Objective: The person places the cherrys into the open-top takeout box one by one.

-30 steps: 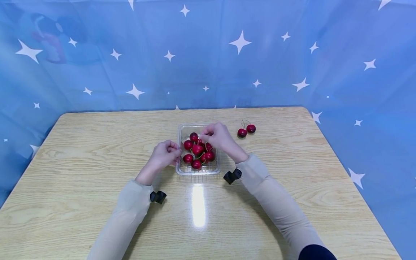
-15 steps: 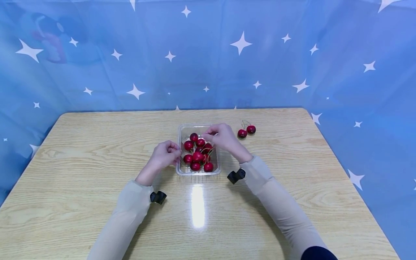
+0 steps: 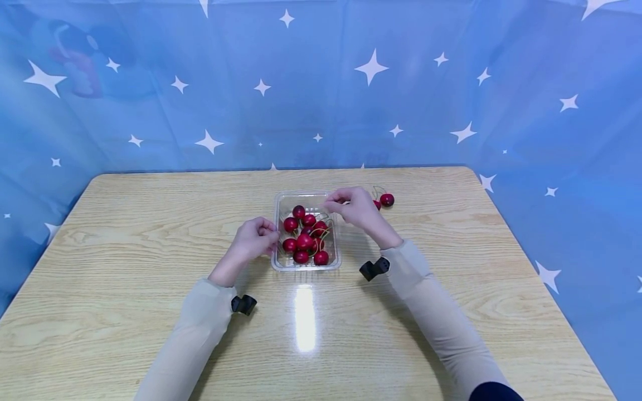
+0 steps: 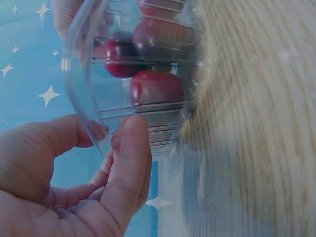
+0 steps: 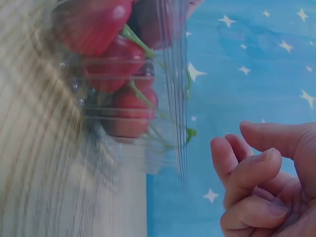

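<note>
A clear plastic box (image 3: 307, 268) holds several red cherries (image 3: 304, 241) with green stems. My left hand (image 3: 251, 238) pinches its left side: in the left wrist view the thumb (image 4: 69, 132) is at the rim and the fingers (image 4: 129, 168) lie against the outer wall. At the box's upper right edge is my right hand (image 3: 355, 209), with nothing held. Its fingers (image 5: 252, 173) are loosely bent and apart from the box in the right wrist view. Two more cherries (image 3: 387, 200) lie on the table just beyond that hand, one partly hidden by it.
The wooden table (image 3: 150, 234) carries the box near its back edge. Behind it hangs a blue cloth (image 3: 321, 100) with white stars. A black wrist camera (image 3: 374, 269) sits on the right sleeve, another camera (image 3: 244, 304) on the left.
My right hand has drawn away from the cherries in the box, rightward toward the loose pair. Some cherries in the box have shifted toward its front. The left hand has stayed in place.
</note>
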The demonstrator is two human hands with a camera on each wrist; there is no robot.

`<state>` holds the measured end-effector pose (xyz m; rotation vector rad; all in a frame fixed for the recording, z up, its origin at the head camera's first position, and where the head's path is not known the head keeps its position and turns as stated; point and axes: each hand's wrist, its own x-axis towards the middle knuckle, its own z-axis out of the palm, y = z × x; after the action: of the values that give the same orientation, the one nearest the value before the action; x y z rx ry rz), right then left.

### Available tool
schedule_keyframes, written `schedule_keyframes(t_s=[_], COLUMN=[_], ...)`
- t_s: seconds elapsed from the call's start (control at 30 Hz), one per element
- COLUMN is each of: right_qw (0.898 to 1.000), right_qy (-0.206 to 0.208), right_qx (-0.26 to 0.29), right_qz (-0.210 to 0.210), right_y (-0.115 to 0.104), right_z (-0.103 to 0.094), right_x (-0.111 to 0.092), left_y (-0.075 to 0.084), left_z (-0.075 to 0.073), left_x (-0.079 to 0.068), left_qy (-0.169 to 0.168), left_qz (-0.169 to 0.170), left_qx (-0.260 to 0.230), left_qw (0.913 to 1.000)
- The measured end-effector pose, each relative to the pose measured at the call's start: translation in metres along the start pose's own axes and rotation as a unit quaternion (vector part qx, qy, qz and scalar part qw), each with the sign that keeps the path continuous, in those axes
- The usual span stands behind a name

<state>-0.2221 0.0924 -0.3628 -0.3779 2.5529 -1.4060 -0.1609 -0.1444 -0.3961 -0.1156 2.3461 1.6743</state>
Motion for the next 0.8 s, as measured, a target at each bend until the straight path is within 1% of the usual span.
schedule_keyframes(t_s=[0.43,0.8], right_qw=[0.999,0.999], right_qy=[0.019,0.026], right_qx=[0.023,0.017], right_qz=[0.011,0.029], right_y=[0.009,0.016], right_z=[-0.013,-0.026], right_x=[-0.001,-0.001], left_y=[-0.001,0.001], left_z=[0.000,-0.001], left_x=[0.000,0.000], left_qy=[-0.001,-0.002], left_qz=[0.003,0.000], left_qx=[-0.001,-0.007], left_qw=[1.0000,1.0000])
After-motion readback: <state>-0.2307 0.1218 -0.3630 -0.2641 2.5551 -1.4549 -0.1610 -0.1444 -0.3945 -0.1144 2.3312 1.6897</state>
